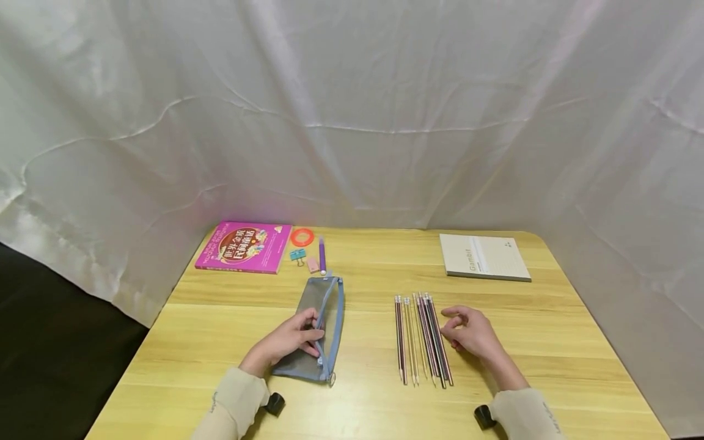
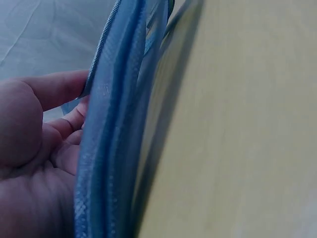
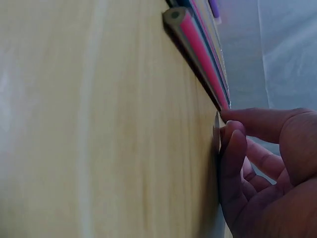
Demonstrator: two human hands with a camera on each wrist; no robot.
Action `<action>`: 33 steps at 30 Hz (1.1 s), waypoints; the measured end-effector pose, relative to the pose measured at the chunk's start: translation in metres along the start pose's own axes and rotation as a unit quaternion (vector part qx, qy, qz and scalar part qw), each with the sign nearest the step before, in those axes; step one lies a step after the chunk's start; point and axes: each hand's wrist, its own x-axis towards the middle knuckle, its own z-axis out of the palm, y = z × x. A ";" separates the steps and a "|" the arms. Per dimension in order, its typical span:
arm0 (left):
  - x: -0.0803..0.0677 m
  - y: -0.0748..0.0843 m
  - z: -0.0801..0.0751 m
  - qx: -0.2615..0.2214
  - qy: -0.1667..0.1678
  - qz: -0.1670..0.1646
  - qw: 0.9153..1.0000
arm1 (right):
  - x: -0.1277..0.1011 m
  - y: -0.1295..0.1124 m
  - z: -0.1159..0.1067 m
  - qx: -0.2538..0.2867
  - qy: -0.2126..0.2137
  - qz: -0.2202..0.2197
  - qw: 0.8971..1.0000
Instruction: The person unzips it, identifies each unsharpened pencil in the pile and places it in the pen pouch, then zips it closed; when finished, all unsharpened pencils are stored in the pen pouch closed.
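Left hand (image 1: 288, 340) pinches blue-edged grey mesh pouch (image 1: 313, 299); right hand (image 1: 472, 330), fingers (image 3: 233, 158) loosely bent, should square striped wooden pencils (image 1: 431, 336) right of pouch.

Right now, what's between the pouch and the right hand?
The pencils, lying on the table, with a bare strip of tabletop between them and the pouch. The head view shows it.

Pencils (image 1: 434, 342) on table (image 1: 374, 406) between pouch (image 1: 332, 318) and right hand (image 1: 469, 333), notebook (image 1: 486, 257) farther back
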 end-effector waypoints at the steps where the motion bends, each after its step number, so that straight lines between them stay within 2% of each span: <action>1: 0.000 0.000 0.000 -0.002 0.001 0.000 1.000 | 0.000 -0.001 0.000 -0.002 0.002 0.001 1.000; 10: 0.000 -0.002 0.000 0.001 0.008 0.001 1.000 | 0.003 -0.003 0.001 -0.028 0.008 0.000 1.000; 22: 0.001 -0.003 0.000 0.008 0.009 0.006 1.000 | 0.011 -0.001 -0.003 -0.014 0.009 0.007 1.000; 29: 0.003 -0.004 0.000 0.008 0.004 0.002 1.000 | 0.008 -0.001 -0.004 0.004 -0.003 0.015 1.000; 33: 0.003 -0.004 -0.001 0.008 0.005 -0.003 1.000 | 0.007 -0.001 -0.004 -0.005 -0.005 0.013 1.000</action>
